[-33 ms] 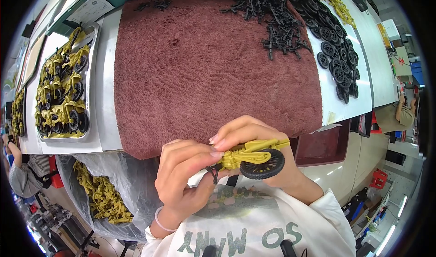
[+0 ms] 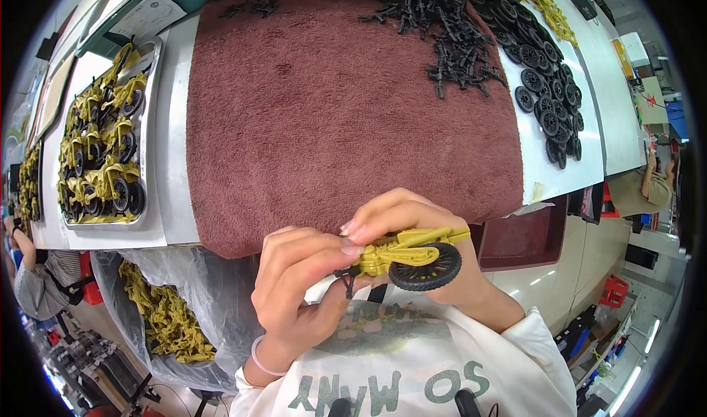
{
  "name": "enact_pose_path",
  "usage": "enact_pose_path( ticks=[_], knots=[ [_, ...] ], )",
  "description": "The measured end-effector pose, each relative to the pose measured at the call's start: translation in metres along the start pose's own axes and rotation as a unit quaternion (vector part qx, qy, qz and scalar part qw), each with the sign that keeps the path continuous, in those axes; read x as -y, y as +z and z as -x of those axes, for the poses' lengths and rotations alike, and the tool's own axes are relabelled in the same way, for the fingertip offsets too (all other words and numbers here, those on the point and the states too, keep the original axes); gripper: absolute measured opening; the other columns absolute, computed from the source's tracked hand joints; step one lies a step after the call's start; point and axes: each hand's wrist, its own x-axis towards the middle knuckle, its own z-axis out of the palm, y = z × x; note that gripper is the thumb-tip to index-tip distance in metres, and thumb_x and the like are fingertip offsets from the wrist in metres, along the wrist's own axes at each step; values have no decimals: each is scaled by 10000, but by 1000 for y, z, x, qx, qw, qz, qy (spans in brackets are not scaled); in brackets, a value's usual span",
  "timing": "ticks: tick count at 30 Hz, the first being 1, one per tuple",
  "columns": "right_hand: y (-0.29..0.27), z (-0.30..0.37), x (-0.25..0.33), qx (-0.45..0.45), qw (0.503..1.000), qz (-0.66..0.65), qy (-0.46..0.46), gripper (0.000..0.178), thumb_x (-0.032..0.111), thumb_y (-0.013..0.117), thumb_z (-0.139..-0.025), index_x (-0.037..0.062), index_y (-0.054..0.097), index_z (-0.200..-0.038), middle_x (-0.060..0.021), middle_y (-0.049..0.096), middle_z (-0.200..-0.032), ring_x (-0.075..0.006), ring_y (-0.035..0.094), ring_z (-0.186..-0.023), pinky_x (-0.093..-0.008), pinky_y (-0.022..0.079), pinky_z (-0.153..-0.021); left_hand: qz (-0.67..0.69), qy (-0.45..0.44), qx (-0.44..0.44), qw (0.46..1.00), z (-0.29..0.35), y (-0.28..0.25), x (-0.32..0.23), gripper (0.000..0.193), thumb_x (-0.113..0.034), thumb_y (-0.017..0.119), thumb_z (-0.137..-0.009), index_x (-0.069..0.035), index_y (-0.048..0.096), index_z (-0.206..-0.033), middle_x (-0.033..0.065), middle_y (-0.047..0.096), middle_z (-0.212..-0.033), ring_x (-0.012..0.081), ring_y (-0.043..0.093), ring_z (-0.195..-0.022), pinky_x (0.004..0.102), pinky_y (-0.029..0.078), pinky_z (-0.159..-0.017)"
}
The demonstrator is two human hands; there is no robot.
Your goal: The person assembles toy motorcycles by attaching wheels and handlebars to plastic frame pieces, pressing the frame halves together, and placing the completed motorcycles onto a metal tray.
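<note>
A yellow toy motorcycle (image 2: 401, 256) is held between my two hands, just in front of my shirt and off the near edge of the brown towel (image 2: 346, 122). One black spoked wheel (image 2: 427, 267) sits at its right end. My left hand (image 2: 298, 277) pinches its left end, where a small black forked part (image 2: 346, 278) sticks out below the fingers. From behind and above, my right hand (image 2: 405, 214) grips the yellow body, fingertips almost meeting those of the left. Parts of the right palm and thumb are hidden behind the toy.
Black small parts (image 2: 464, 48) pile at the towel's far right, beside many black wheels (image 2: 545, 100). At left a metal tray (image 2: 152, 122) holds several yellow toy motorcycles. Below it, a plastic-lined container (image 2: 221, 284) holds yellow pieces. A dark red bin (image 2: 549, 247) lies right of my arm.
</note>
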Motion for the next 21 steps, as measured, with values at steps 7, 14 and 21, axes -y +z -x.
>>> enact_pose_path(
  ticks=[7,14,21],
  knots=[
    [10,11,3,-52,994,-47,82,467,39,785,-808,21,570,-1223,-111,647,-1186,-188,660,-1054,-321,517,-885,124,-115,88,982,-6,-23,2,377,-120,847,-736,41,659,-1020,157,677,-979,241,679,-857,334,547,-741],
    [10,-15,5,11,994,94,-57,417,84,811,-762,8,649,-1138,-136,613,-1061,-225,637,-945,-311,502,-824,17,-57,32,998,-6,-22,-3,333,-6,794,-730,20,674,-1040,132,678,-978,281,674,-884,337,554,-740],
    [23,-19,-4,-48,996,-48,-55,356,96,789,-809,13,620,-1110,-158,635,-1078,-264,653,-1006,-353,523,-880,100,-96,-45,989,-4,-16,0,325,-42,807,-719,-10,688,-1020,116,690,-995,268,659,-878,369,509,-829]
  ],
)
